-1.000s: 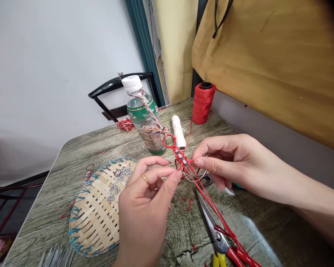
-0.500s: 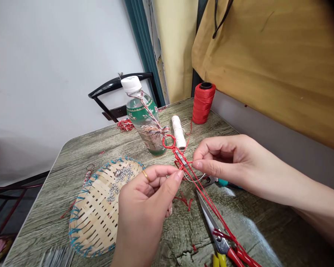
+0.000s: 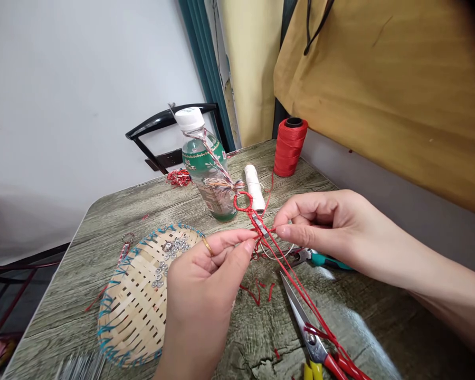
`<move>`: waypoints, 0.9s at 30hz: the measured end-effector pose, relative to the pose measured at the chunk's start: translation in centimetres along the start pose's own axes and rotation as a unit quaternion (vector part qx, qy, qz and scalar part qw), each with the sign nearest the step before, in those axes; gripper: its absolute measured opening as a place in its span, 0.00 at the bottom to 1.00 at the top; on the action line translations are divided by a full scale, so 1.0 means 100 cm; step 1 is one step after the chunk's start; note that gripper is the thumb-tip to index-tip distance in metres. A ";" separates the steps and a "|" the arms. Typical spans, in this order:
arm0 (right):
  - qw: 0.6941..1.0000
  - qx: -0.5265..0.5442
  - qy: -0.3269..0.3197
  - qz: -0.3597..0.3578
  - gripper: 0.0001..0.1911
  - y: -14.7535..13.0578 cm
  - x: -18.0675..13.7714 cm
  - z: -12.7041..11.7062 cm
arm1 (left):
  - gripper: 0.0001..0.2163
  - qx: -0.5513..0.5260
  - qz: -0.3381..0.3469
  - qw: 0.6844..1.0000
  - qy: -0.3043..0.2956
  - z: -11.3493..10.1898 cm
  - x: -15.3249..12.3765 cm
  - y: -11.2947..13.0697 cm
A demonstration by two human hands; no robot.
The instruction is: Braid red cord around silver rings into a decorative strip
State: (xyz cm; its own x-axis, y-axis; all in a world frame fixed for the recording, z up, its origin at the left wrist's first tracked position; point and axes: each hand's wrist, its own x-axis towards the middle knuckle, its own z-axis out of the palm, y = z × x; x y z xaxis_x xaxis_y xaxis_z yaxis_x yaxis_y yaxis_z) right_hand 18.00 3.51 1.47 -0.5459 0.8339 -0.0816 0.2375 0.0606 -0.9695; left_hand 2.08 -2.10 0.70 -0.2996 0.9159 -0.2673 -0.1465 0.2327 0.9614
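Observation:
Between my hands runs a red knotted cord (image 3: 257, 221) with silver beads (image 3: 260, 226) set in it. Its looped top end meets a multicoloured string tied around the neck of a plastic bottle (image 3: 206, 169). My left hand (image 3: 209, 285), with a ring on one finger, pinches a red strand left of the beads. My right hand (image 3: 324, 227) pinches another strand on the right side. Two long red cords stretch down from the knots to the scissors (image 3: 306, 327), which lie below my right hand with red thread around their blades.
A woven bamboo tray (image 3: 134, 306) with small metal beads lies left. Behind stand a red thread spool (image 3: 290, 148) and a white thread spool (image 3: 254, 187). Green-handled pliers (image 3: 328, 259) lie beneath my right hand. Thin metal rods (image 3: 81, 365) and red thread scraps (image 3: 257, 293) are on the table.
My left hand has drawn slightly left and up, and its strand is pulled out sideways. The bottle and the cord's loop have shifted slightly right. More of the pliers shows.

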 end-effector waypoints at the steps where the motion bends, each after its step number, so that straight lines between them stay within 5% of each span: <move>1: 1.000 0.011 0.007 -0.002 0.09 0.001 0.000 -0.001 | 0.05 -0.005 0.000 1.000 -0.006 0.000 0.000 0.001; 15: 0.986 0.132 -0.098 0.032 0.06 0.006 0.011 -0.003 | 0.07 -0.014 -0.059 0.983 -0.175 -0.001 0.010 -0.002; 27: 0.991 0.129 -0.023 0.038 0.09 0.002 0.004 0.001 | 0.05 -0.028 -0.029 0.990 -0.135 -0.002 0.005 -0.006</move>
State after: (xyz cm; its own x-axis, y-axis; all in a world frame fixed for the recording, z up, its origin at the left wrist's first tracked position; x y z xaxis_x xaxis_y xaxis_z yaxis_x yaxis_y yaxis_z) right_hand 17.76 3.81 1.18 -0.5710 0.8049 -0.1615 0.0693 -0.1488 -0.9864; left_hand 1.87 -1.83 0.02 -0.0269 0.9573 -0.2878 -0.2097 0.2761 0.9380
